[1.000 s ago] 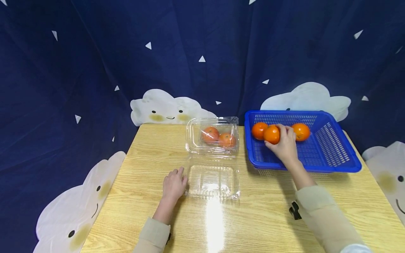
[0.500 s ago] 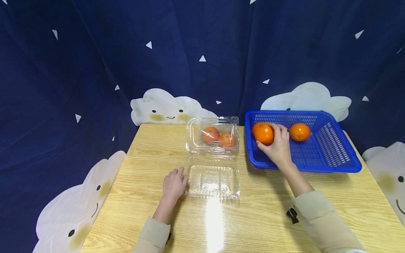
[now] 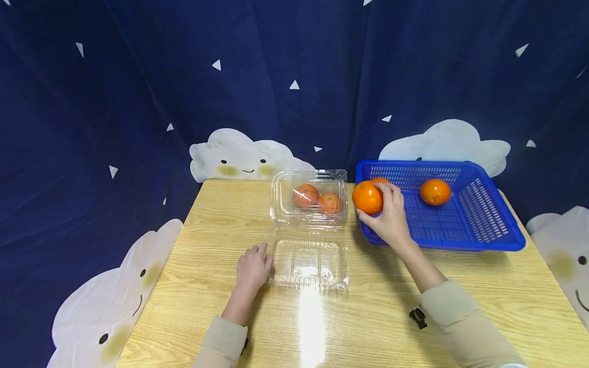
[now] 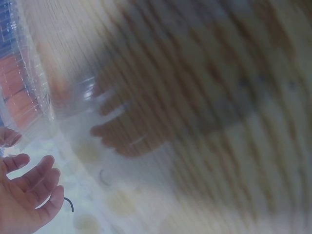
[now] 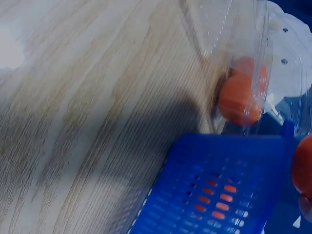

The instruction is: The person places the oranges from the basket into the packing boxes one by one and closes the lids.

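My right hand (image 3: 386, 214) grips an orange (image 3: 367, 198) between thumb and fingers, over the left rim of the blue basket (image 3: 499, 240). In the right wrist view, the held orange (image 5: 303, 168) shows at the right edge. Behind it, a second orange (image 3: 381, 180) is mostly hidden in the basket; another orange (image 3: 435, 192) lies further right in there. My left hand (image 3: 252, 267) rests, fingers relaxed, at the left edge of a clear plastic clamshell box (image 3: 308, 255). Through its far half, two round reddish-orange fruits (image 3: 306, 196) show; the near half holds nothing.
The wooden table (image 3: 198, 306) carries both containers, the box left of the basket with a narrow gap between. A dark blue curtain (image 3: 294, 117) with cloud prints hangs right behind the table's far edge. Bright glare (image 3: 312, 327) lies in front of the box.
My right hand has carried the orange left, from inside the basket to over its left rim, partly uncovering the one behind. The right-hand orange in the basket rolled slightly. My left hand stayed still.
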Motion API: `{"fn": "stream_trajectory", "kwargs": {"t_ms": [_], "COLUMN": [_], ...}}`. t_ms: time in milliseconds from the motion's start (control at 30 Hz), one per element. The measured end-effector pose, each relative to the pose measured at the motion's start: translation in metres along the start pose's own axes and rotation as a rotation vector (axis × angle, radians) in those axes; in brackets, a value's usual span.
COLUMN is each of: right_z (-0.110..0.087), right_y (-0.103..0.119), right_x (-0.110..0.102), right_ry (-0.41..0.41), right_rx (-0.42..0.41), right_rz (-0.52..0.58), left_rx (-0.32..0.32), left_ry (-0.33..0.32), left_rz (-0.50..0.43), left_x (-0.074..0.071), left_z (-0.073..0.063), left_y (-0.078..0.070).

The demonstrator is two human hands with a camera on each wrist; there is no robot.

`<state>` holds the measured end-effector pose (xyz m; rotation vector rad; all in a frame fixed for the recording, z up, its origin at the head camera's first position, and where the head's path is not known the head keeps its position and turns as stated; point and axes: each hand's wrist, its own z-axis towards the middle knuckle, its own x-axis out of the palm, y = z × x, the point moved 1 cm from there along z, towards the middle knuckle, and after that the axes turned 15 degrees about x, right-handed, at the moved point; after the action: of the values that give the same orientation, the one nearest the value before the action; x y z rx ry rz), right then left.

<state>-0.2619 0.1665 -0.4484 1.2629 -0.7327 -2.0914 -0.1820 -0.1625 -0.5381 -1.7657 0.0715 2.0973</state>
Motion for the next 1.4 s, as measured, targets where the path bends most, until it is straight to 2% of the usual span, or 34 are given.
{"fn": "stream_trajectory", "kwargs": {"t_ms": [233, 600, 867, 1400], "right_z": [-0.008, -0.025, -0.037, -0.056], "right_y": [0.012, 0.029, 0.038, 0.053], "right_x": [0.014, 0.040, 0.059, 0.088], "right_ry": [0.062, 0.154, 0.239, 0.349], "right_rx": [-0.036, -0.100, -0.106, -0.122], "right_rz": [0.011, 0.008, -0.003, -0.024], "left_rx": [0.029, 0.004, 0.001, 0.004], "left_ry": [-0.042, 0.021, 0.008, 0.006], "left_rz": [0.013, 0.017, 0.006, 0.013], "left_x": [0.000, 0.001, 0.000, 0.001], "left_z": [-0.001, 0.001, 0.001, 0.001], "left_y": [0.000, 0.002, 0.001, 0.000]}}
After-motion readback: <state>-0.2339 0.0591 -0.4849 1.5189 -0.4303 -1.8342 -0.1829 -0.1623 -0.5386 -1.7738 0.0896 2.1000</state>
